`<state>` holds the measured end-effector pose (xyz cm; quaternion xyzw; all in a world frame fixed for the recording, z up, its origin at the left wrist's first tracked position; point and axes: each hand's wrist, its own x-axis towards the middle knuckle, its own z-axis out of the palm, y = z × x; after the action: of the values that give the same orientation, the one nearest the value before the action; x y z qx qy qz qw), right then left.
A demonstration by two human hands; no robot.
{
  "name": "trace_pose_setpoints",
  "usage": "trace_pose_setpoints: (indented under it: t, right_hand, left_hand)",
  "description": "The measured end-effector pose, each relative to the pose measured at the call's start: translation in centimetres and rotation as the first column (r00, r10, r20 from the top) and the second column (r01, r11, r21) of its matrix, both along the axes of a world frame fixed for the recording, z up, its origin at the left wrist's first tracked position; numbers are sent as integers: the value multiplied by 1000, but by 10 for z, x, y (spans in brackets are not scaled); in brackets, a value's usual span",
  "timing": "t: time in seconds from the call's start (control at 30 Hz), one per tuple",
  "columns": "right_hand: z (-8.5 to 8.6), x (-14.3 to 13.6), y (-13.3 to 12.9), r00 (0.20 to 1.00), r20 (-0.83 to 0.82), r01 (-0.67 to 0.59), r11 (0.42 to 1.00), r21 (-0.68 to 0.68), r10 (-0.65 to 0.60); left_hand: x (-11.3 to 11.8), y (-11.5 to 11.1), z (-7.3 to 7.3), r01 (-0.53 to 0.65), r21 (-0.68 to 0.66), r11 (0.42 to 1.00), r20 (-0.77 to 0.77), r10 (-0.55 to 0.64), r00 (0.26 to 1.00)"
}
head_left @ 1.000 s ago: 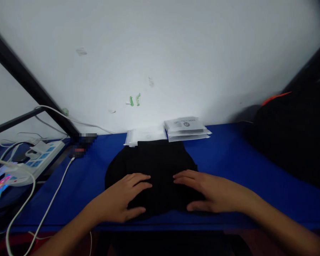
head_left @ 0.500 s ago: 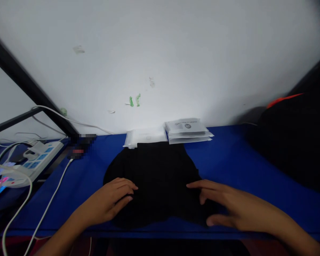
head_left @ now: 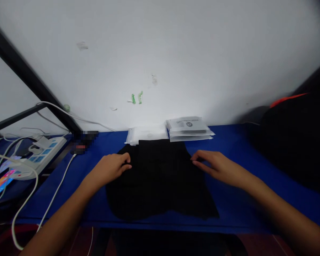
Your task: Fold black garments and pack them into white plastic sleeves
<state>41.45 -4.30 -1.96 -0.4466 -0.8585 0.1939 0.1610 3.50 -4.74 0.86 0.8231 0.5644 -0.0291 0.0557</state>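
Note:
A black cloth garment (head_left: 160, 181) lies spread on the blue table (head_left: 237, 209), its upper edge against the white plastic packets. My left hand (head_left: 110, 169) rests on its upper left part, fingers curled, thumb and index near each other at the fabric. On the other side, my right hand (head_left: 216, 165) pinches the upper right edge of the cloth between thumb and fingertips. Behind the garment lie a flat white packet (head_left: 149, 134) and a small stack of printed packets (head_left: 189, 128).
At the left are a white power strip (head_left: 46, 154), loose white cables (head_left: 60, 186), a lit phone (head_left: 1, 183) and a dark pixelated object (head_left: 82, 144). A large black pile (head_left: 298, 142) with an orange edge stands at the right. Behind is a white wall (head_left: 202, 53).
Both hands have moved up the cloth to its upper sides, and their fingers have closed. The garment's lower right corner now shows flat and pointed. The view has shifted slightly.

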Motion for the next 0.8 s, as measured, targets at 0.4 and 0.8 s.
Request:
trace_pose_setpoints:
  t: [0.4, 0.8]
  right_hand:
    - [-24, -32, 60, 960, 240, 73, 956, 283, -145]
    - [-46, -33, 63, 994, 2, 106, 966, 237, -109]
  left_hand:
    - [32, 60, -24, -26, 263, 964, 133, -10, 991]
    - [35, 62, -48, 40, 298, 954, 487, -188, 853]
